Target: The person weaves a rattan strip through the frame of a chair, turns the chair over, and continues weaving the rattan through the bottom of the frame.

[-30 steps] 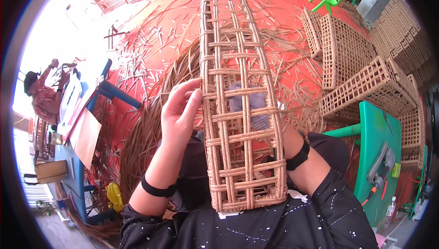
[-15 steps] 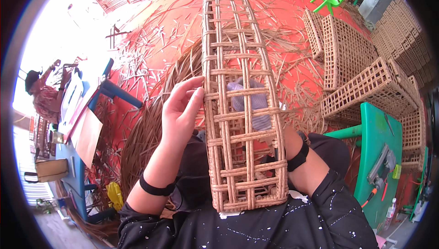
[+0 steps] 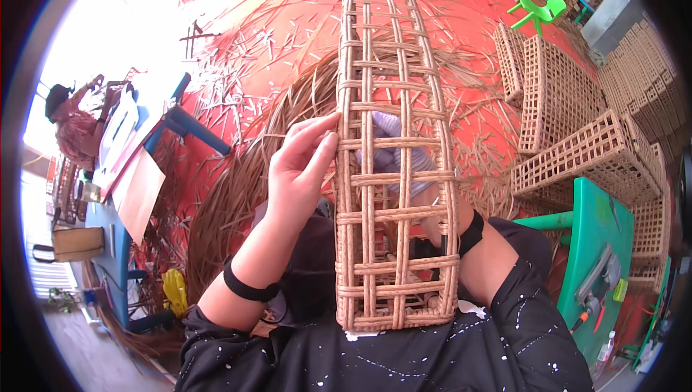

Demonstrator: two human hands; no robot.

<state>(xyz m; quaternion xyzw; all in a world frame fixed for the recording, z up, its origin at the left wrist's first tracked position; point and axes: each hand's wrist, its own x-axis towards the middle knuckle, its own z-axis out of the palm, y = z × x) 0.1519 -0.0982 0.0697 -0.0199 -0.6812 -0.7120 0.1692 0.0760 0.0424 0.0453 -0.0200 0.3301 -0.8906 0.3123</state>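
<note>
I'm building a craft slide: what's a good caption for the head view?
Bare left hand at the edge of a long tan woven lattice frame, lavender-gloved right hand showing through.

The woven frame (image 3: 389, 215) partly hides the gloved right hand (image 3: 419, 161).

**A Crowded Room All Around**

To my right, open-weave baskets (image 3: 564, 89) stand near a bright-green chair (image 3: 539, 11). A green table (image 3: 592, 212) bears a grey metal tool (image 3: 594, 275), with a clear bottle (image 3: 605, 350) just beside it. Leftward, a blue table (image 3: 109, 212) holds pale sheets (image 3: 140, 208), a yellow bag (image 3: 174, 292) near it, a person (image 3: 76, 132) in a dark hat beyond.
</note>
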